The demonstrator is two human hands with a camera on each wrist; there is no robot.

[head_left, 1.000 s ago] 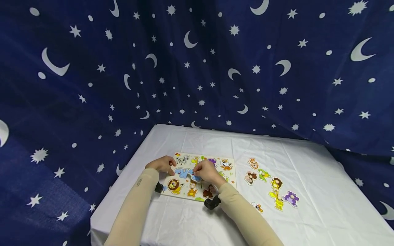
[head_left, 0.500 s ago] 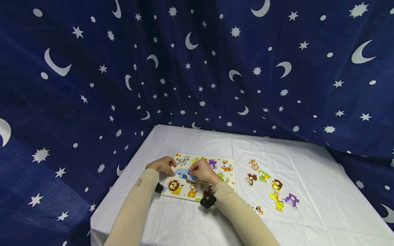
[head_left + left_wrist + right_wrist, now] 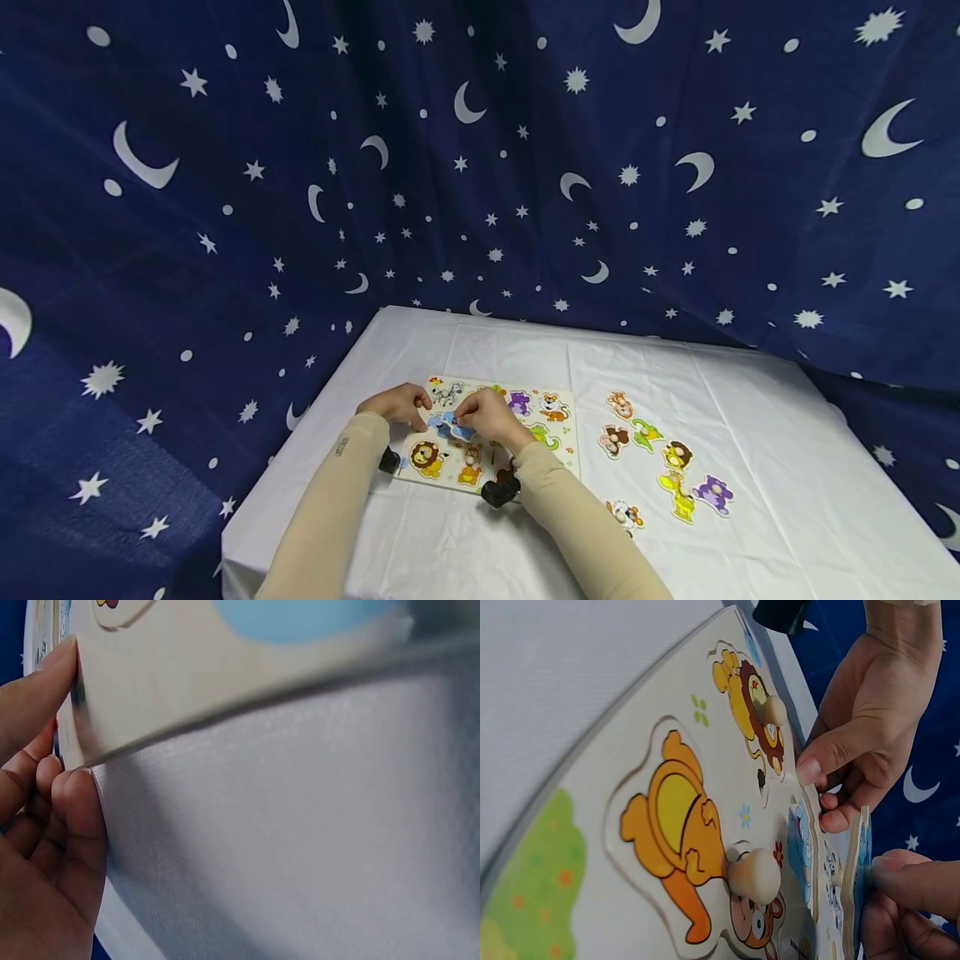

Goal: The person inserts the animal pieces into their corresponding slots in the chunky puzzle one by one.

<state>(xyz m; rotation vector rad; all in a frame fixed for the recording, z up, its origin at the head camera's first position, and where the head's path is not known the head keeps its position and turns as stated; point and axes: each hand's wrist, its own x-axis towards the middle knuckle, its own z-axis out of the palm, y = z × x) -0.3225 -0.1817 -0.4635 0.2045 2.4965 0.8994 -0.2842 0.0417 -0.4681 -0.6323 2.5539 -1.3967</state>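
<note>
My left hand (image 3: 401, 405) grips the left edge of the wooden puzzle board (image 3: 566, 463); its thumb (image 3: 45, 694) lies on the top face and the other fingers curl at the edge. With thumb and fingertips, my right hand (image 3: 491, 418) pinches a blue animal puzzle piece (image 3: 461, 430), tilted over the board. This piece overlaps a blue elephant (image 3: 437, 427) on the board. In the right wrist view the piece (image 3: 853, 892) shows almost edge-on. A lion (image 3: 754, 716) and an orange kangaroo (image 3: 671, 817), both with wooden knobs, lie in the board there.
Right of the board, loose knobbed pieces lie on the white cloth (image 3: 525, 342): a monkey (image 3: 613, 440), a green crocodile (image 3: 645, 434), a lion (image 3: 677, 454), a giraffe (image 3: 677, 496), a purple hippo (image 3: 713, 494) and others. A dark blue star-patterned curtain (image 3: 420, 167) stands behind.
My right hand has moved left with the blue piece, bringing it over the elephant picture. The left hand stays at the board's edge.
</note>
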